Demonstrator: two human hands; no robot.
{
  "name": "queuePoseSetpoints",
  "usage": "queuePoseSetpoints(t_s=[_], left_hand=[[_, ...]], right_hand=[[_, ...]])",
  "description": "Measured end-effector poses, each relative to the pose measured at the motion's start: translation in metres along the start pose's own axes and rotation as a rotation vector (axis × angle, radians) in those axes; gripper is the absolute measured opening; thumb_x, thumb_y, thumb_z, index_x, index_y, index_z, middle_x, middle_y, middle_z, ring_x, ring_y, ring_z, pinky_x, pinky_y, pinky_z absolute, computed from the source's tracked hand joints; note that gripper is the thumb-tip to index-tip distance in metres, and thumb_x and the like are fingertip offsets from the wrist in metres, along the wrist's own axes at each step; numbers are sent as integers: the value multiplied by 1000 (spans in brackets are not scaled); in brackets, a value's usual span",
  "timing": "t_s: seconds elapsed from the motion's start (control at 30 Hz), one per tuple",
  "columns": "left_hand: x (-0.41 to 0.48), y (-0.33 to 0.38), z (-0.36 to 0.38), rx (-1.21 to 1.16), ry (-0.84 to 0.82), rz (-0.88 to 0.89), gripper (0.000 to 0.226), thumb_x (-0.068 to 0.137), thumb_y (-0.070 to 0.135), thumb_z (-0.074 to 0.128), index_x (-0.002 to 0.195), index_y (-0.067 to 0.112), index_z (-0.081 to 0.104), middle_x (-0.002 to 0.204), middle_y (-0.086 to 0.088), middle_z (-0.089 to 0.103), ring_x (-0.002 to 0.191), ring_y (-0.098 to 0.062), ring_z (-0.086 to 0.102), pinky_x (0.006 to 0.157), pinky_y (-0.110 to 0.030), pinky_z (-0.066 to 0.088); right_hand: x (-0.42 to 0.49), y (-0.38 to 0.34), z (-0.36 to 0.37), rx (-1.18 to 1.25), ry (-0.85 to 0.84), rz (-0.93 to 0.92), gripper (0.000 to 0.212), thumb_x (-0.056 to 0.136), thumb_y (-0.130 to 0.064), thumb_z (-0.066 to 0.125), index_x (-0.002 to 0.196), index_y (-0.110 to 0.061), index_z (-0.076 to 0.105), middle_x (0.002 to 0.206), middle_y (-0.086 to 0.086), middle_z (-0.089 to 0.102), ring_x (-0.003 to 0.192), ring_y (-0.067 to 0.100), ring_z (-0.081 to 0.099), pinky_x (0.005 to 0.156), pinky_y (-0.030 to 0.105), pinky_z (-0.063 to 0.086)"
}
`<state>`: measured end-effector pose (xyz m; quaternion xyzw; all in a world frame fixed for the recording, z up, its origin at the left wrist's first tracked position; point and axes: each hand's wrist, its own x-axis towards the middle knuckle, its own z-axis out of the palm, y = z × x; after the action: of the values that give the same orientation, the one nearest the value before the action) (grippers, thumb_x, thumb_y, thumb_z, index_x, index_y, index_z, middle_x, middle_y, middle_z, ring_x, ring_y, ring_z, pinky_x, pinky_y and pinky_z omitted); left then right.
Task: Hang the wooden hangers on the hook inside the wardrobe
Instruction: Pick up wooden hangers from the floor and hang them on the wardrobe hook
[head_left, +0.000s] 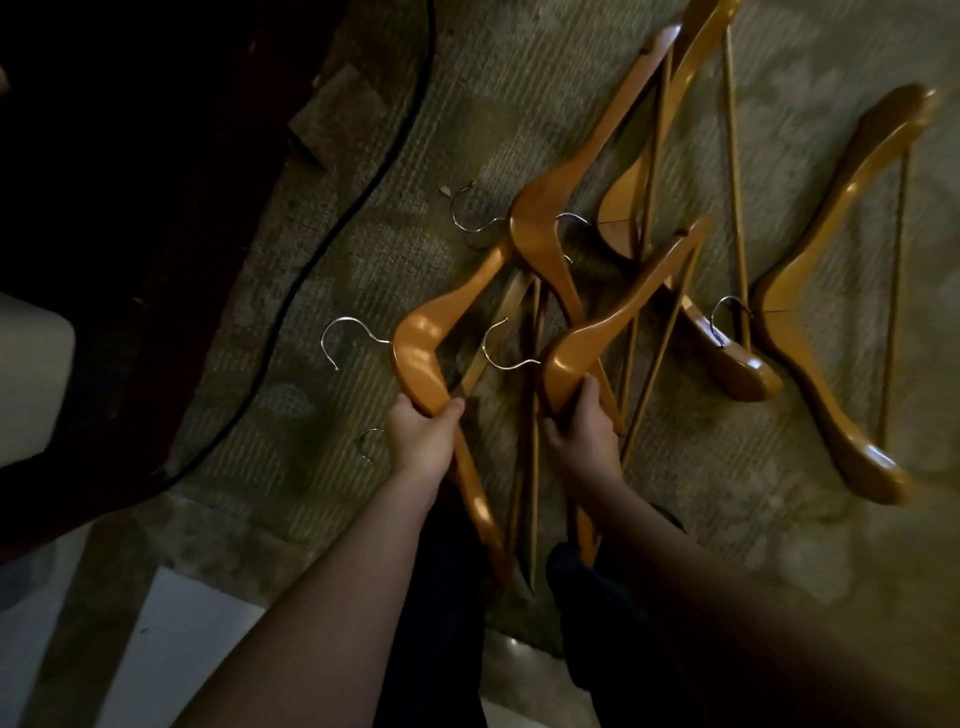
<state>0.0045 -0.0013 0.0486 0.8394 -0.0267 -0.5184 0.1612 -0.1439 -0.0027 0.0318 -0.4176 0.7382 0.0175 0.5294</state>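
Wood, honey-coloured: five hangers are showing over the woven rug (779, 545). Along the rug's left edge a black cable (298, 291) is running. Over the rug's near middle, the left hand (421, 441) is gripping the first hanger (421, 358), fingers curled round its lower arm. Just right of it, the right hand (582, 436) is clasping the second hanger (576, 348) likewise. On the rug's centre, the third hanger (530, 223) and fourth hanger (618, 228) are lying crossed. Toward the rug's right side, the fifth hanger (774, 312) is lying alone. A sixth metal hook (369, 444) is showing beside the left hand, its hanger hidden.
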Motion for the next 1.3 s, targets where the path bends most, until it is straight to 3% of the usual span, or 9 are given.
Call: queuePoseSetpoints(t_s=[0.17, 0.3, 0.37, 0.47, 0.6, 0.7, 0.9, 1.1, 1.3], left_hand=[[-45, 0, -31, -43, -46, -4, 7, 85, 17, 64, 88, 19, 58, 91, -4, 65, 90, -23, 62, 81, -32, 46], [-83, 3, -64, -52, -50, -15, 19, 88, 21, 60, 106, 15, 58, 99, -8, 66, 94, -26, 64, 84, -39, 51], [-101, 4, -80, -53, -32, 12, 22, 89, 21, 59, 109, 13, 56, 93, -4, 66, 91, -24, 64, 79, -36, 51], [-131, 6, -105, -86, -32, 48, 19, 90, 16, 58, 108, 17, 53, 84, 2, 65, 83, -16, 64, 70, -30, 50], [-179, 17, -137, -138, -30, 81, 30, 88, 11, 59, 117, 14, 50, 85, 0, 64, 83, -18, 64, 83, -37, 50], [-215, 29, -160, -121, -35, 103, 30, 88, 10, 60, 115, 16, 50, 89, -4, 65, 85, -20, 65, 89, -40, 50], [-294, 71, -207, 32, -169, 182, 9, 92, 10, 53, 100, 11, 56, 77, -2, 60, 70, -9, 57, 61, -21, 41], [-380, 113, -278, 16, -383, 236, 10, 94, 9, 49, 102, 14, 52, 78, -3, 56, 65, -12, 57, 52, -13, 50], [-440, 113, -349, -3, -410, 199, 7, 94, 7, 48, 96, 12, 51, 73, -4, 53, 60, -14, 51, 59, -26, 45]], right_hand=[[-50, -13, -34, 40, -81, -77, 67, 90, -8, 53, 144, -23, 15, 134, 4, 49, 107, 8, 50, 89, 29, 42], [-83, -31, -65, -58, -76, -135, 60, 90, -9, 53, 141, -21, 23, 129, 3, 52, 109, 13, 54, 86, 28, 43], [-97, -43, -83, -173, -77, -161, 61, 89, -7, 53, 142, -18, 23, 130, 7, 52, 113, 21, 56, 87, 32, 46], [-120, -58, -107, -268, -58, -240, 57, 88, -8, 56, 138, -18, 31, 127, 6, 53, 110, 19, 57, 89, 33, 49], [-157, -79, -136, -300, -30, -313, 34, 90, -12, 52, 122, -22, 46, 113, 1, 59, 97, 13, 60, 82, 34, 54], [-194, -97, -159, -373, -55, -338, 31, 92, -14, 50, 123, -20, 50, 110, 2, 60, 91, 10, 57, 77, 31, 52], [-279, -152, -203, -407, -165, -295, 29, 90, -19, 53, 118, -28, 53, 95, -6, 57, 87, 10, 58, 79, 34, 54], [-371, -205, -245, -369, -148, -275, 19, 90, -11, 54, 107, -19, 54, 77, -11, 49, 68, 2, 49, 59, 14, 35], [-431, -244, -261, -485, -176, -350, 13, 89, -7, 54, 99, -9, 61, 69, -9, 49, 70, 14, 53, 72, 31, 44]])
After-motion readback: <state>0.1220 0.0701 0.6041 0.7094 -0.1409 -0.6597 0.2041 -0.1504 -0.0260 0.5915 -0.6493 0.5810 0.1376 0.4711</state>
